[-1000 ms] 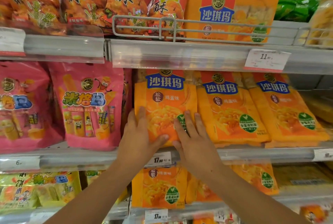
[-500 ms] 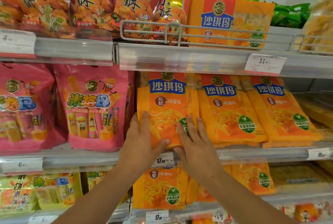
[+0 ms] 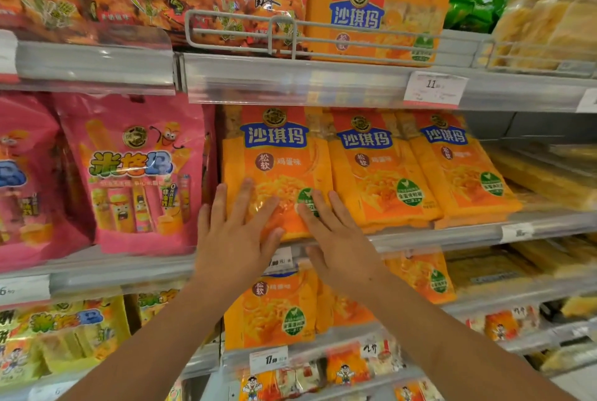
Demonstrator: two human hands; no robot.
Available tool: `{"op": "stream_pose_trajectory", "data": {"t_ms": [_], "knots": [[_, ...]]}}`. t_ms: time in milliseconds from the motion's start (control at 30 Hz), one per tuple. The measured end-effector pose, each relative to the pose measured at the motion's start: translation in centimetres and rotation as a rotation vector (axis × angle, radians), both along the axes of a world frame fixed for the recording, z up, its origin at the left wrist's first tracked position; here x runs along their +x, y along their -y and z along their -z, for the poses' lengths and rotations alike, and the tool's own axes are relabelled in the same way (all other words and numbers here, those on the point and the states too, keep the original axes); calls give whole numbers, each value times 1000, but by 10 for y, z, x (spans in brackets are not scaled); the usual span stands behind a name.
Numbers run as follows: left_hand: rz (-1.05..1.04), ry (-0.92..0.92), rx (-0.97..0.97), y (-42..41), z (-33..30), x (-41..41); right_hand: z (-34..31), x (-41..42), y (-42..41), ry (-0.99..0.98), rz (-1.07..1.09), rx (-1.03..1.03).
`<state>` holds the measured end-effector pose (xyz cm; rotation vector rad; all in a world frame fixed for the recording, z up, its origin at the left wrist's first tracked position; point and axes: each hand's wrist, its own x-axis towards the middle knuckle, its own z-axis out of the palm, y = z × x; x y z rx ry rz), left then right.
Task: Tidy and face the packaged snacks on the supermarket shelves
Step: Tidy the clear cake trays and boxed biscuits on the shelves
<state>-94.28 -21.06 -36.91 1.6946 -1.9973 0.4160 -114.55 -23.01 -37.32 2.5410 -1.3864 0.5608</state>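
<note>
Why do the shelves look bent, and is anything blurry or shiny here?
Head view: the wide lens bows the shelf rail and stretches the edges; ceiling lights glare off its clear strip and the orange packet under the left hand and right hand; the price tag and right-side packs are smeared.

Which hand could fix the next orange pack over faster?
Probably the right hand. It rests flat on the leftmost orange pack, nearest the middle orange pack; the left hand lies farther away.
</note>
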Motion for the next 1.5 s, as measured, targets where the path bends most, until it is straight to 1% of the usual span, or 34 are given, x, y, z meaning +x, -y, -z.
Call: {"op": "stream_pose_trajectory", "data": {"t_ms": [67,100,167,233,333,400,467,533,633,767,900,1000,1133,1267,1367,1433,1500], "knots": [[-57,37,-28,-2,-2,-3,2,-19,-7,-12,-23,23],[-75,40,-37,-2,-5,-7,4,-35,-11,8,1,31],[-64,39,-70,1,-9,-23,5,-79,-19,66,114,51],[26,56,-97,3,-12,-44,5,-129,-22,112,258,91],[251,136,-90,9,-20,-91,2,-202,-21,172,467,161],[310,158,-54,19,-25,-127,0,-243,-12,199,532,156],[317,126,-27,33,-29,-162,-5,-276,2,210,546,125],[315,112,-13,49,-30,-197,-9,-300,18,178,534,111],[312,100,-1,66,-34,-249,-2,-321,39,119,440,103],[297,129,25,81,-34,-310,17,-332,48,179,327,37],[244,161,22,88,-34,-353,17,-351,52,185,254,16],[198,180,15,91,-32,-366,16,-363,55,146,222,11],[175,164,-16,93,-25,-369,21,-365,55,156,189,-17],[102,180,-52,98,-28,-379,26,-360,52,180,140,23],[42,192,-30,107,-43,-391,22,-365,48,158,90,55],[66,181,-10,114,-50,-401,20,-373,43,171,92,71],[186,122,-2,119,-54,-413,22,-384,35,203,112,85]]}}
